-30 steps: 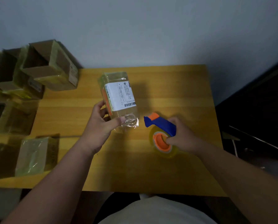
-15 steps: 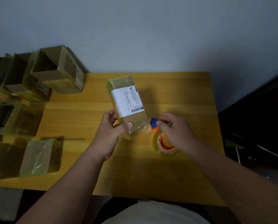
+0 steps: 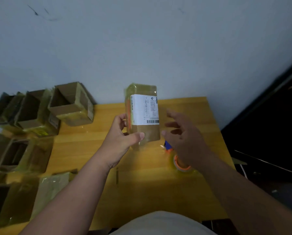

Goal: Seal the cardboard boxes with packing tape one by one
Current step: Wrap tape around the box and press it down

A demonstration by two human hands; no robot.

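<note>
My left hand [image 3: 120, 141] grips the lower left corner of a small cardboard box [image 3: 144, 131] wrapped in shiny tape, held upright above the table with its white shipping label facing me. My right hand [image 3: 184, 138] hovers open just right of the box, fingers spread and blurred, holding nothing. Below that hand the tape dispenser [image 3: 180, 162], blue handle and orange core with a yellowish roll, lies on the wooden table [image 3: 150, 184], partly hidden by my wrist.
Several open cardboard boxes [image 3: 70, 104] stand along the left edge, some with tape on their sides. A flat taped box [image 3: 52, 187] lies at the near left. A dark door [image 3: 269, 133] stands to the right of the table.
My right hand let go of the tape dispenser, left it on the table and rose toward the box. My left hand lifted the box higher and more upright.
</note>
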